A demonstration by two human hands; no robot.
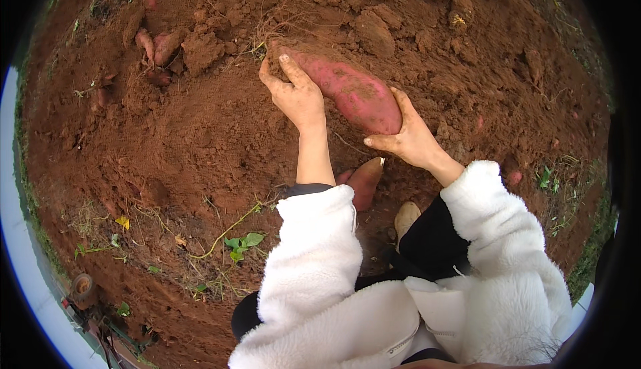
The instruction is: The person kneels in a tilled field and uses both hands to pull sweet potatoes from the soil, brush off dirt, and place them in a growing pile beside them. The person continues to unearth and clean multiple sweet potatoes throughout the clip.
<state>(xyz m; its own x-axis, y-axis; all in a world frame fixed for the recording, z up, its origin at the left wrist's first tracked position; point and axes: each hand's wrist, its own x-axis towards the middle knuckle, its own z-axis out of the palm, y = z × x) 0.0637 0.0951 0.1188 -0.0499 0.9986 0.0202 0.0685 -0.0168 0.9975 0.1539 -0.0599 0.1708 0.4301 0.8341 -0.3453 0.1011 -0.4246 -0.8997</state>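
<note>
A large, long sweet potato (353,88) with pink-red skin and smears of soil lies slanted between my two hands. My left hand (295,91) grips its upper, narrower end, thumb on top. Around the thick lower end curl the thumb and fingers of my right hand (413,131). Thin roots (275,26) spread over the soil just beyond the upper end. Below the hands, another sweet potato (367,181) with a pale broken tip rests on the ground, partly behind my left sleeve. Soil clings to my fingers.
Loose reddish-brown soil (225,133) with clods surrounds me. A cluster of sweet potatoes (161,48) sits half-buried at upper left. Green leaves and vines (244,244) lie at lower left. My shoe (406,218) is close to the broken-tipped sweet potato. A wheeled machine (85,289) stands at far lower left.
</note>
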